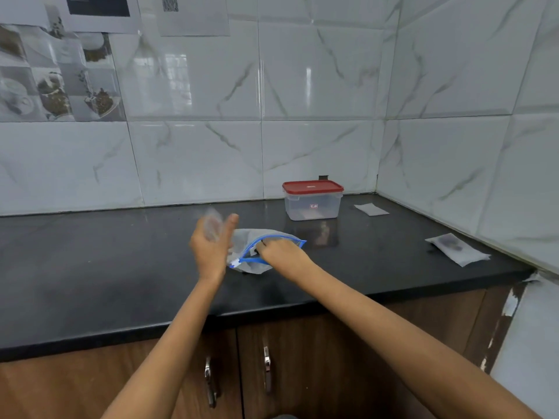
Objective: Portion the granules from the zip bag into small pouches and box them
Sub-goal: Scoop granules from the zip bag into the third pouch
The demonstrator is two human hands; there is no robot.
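On the black counter (90, 267), in front of the lidded red-topped box (312, 201), the zip bag (260, 246) is lain open, granules inside barely discernible. The right hand (282, 251) is reached into its mouth, fingers hidden; a small pouch (212, 226) is pinched by the left hand (211, 249). Right of the box, one filled pouch (456, 247) and one flat pouch (371, 209) are left unboxed.
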